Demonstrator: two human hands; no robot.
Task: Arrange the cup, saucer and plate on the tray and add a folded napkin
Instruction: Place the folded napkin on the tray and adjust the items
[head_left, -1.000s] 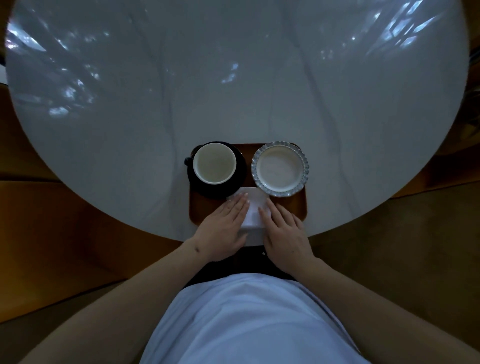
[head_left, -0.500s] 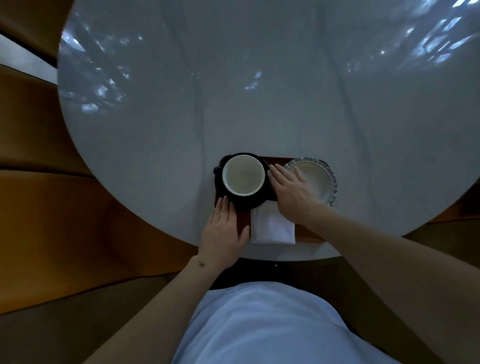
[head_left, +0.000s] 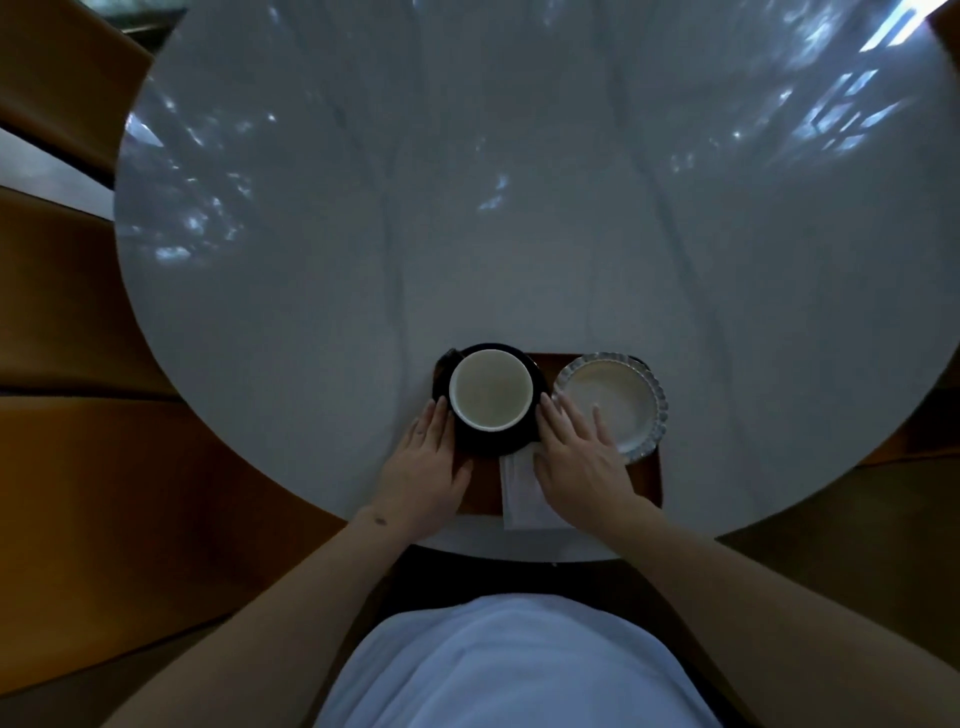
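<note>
A brown wooden tray (head_left: 649, 480) lies at the near edge of the round table. On its left part a white-lined cup (head_left: 491, 389) stands on a black saucer (head_left: 493, 444). A white plate (head_left: 618, 400) with a fluted rim sits on the tray's right part. A folded white napkin (head_left: 522, 491) lies on the tray's near side, between my hands. My left hand (head_left: 423, 470) touches the saucer's left edge with straight fingers. My right hand (head_left: 579, 460) touches the saucer's right edge, covering part of the napkin and the plate's near-left rim.
The pale marble table (head_left: 519, 208) is round and stretches far beyond the tray. Orange-brown seating (head_left: 78, 441) curves around the left and right of the table. My white-clothed lap fills the bottom of the view.
Both hands left the napkin. The left hand moved forward to the saucer's left edge, and the right hand drew back from the plate to the saucer's right edge.
</note>
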